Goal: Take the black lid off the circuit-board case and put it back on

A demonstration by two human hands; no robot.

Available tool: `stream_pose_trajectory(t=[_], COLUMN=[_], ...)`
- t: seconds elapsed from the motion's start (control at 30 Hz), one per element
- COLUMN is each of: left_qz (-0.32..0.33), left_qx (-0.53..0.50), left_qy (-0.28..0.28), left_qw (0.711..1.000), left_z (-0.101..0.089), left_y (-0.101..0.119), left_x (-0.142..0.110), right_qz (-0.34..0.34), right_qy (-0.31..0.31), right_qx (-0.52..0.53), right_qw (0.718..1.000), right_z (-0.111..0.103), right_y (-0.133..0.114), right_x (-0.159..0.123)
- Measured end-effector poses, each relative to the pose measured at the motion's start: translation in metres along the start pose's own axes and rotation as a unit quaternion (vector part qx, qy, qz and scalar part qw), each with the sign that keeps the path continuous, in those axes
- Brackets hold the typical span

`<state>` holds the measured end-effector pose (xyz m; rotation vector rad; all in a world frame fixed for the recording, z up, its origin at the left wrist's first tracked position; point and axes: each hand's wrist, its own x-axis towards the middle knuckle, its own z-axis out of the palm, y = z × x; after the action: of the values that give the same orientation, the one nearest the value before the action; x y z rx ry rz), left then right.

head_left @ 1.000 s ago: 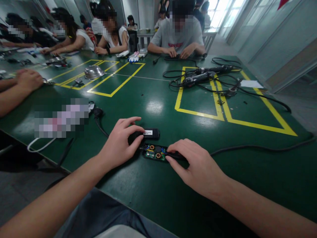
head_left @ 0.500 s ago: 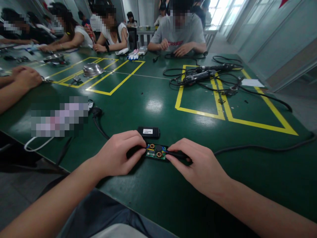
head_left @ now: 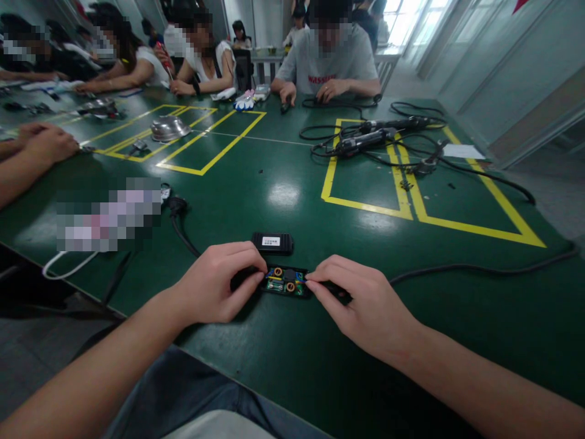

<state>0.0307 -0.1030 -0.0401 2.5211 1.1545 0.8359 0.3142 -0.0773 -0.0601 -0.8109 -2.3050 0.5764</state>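
A small green circuit board (head_left: 282, 280) with two copper-wound coils sits in a shallow black plastic case (head_left: 299, 295) on the table in front of me. At its left end my left hand (head_left: 223, 281) is closed, thumb and forefinger pinching where the power cord (head_left: 186, 241) runs in behind the hand. My right hand (head_left: 354, 299) pinches the black cable (head_left: 457, 272) at the board's right end, close to the blue and yellow wires. Just beyond the case lies its black cover (head_left: 273, 242) with a white label.
A black plug (head_left: 178, 205) lies left, near a blurred-out power strip (head_left: 109, 216). Electric screwdrivers (head_left: 365, 141) with looping cords lie at back right. A metal bowl (head_left: 169, 128) stands at back left. Another person's hands (head_left: 50, 144) rest at left; more people sit across the green table.
My right fingertips have shifted slightly off the board's right end, showing more of the case edge there. My left hand stays nearly still. The person opposite has moved a hand to a black object.
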Motion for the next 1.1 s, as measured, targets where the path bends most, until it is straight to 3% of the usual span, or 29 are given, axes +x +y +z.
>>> stream_pose_trajectory(t=[0.27,0.43,0.57,0.7,0.8,0.93,1.1], left_qz=[-0.002,0.026,-0.049,-0.122,-0.142,-0.107,0.029], left_qx=[0.008,0.049,0.073,0.056,0.039,0.045,0.045], left_qy=[-0.015,0.043,0.083,0.060,0.045,0.066,0.081], left_qw=[1.000,0.998,0.993,0.989,0.988,0.991,0.995], left_z=[-0.004,-0.003,0.000,0.002,0.003,0.002,-0.003], left_y=[0.001,0.002,-0.004,-0.013,-0.017,-0.014,0.000], left_x=[0.003,0.004,0.005,0.007,0.007,0.005,0.001], right_qz=[0.004,-0.016,-0.009,0.015,0.027,0.041,0.060], right_qy=[0.000,0.002,0.003,0.020,0.019,0.017,0.023], right_qx=[-0.014,-0.048,-0.054,-0.044,-0.033,-0.019,-0.002], right_qw=[1.000,0.999,0.999,0.999,0.999,0.999,0.998], right_z=[-0.002,-0.003,-0.002,-0.003,-0.004,-0.003,-0.002], right_y=[-0.001,-0.002,-0.004,-0.006,-0.006,-0.006,-0.005], right_x=[0.002,0.004,0.004,0.005,0.005,0.005,0.002])
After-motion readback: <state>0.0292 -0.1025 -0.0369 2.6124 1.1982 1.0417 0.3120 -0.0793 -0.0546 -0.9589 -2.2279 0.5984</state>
